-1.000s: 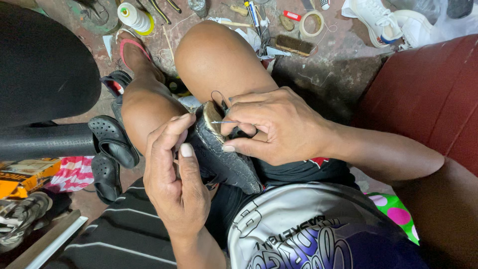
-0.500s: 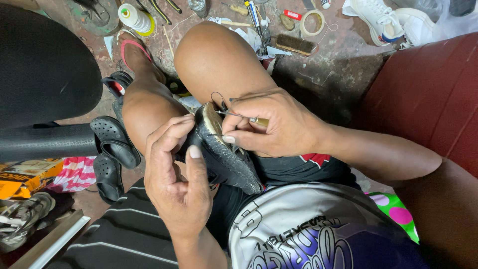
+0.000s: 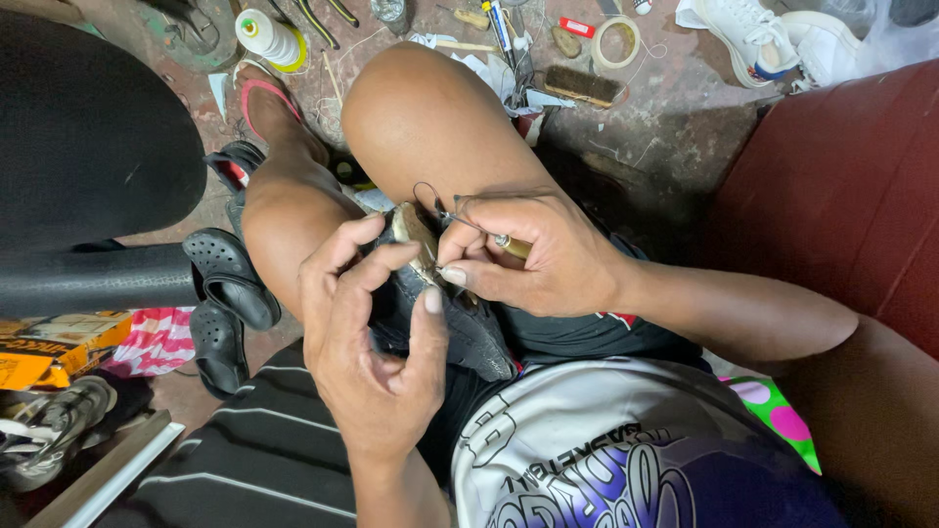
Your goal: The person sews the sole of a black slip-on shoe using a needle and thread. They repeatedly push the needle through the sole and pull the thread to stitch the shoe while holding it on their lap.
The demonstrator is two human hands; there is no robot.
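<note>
1. A dark shoe (image 3: pixel 460 328) is held on the lap between the knees, its long axis running from the torso toward the knees, toe end away.
2. It is gripped by the left hand (image 3: pixel 377 357).
3. A stitching awl (image 3: pixel 494 238) is pinched in the right hand (image 3: pixel 533 259), tip toward the shoe's sole edge.

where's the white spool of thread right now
In the head view, the white spool of thread lies on the floor at top left, just above the foot in a pink flip-flop.

Knees (image 3: pixel 430 117) and black clogs (image 3: pixel 230 279) hem in the shoe (image 3: pixel 469 328); red seat (image 3: pixel 841 186) blocks rightward.
</note>
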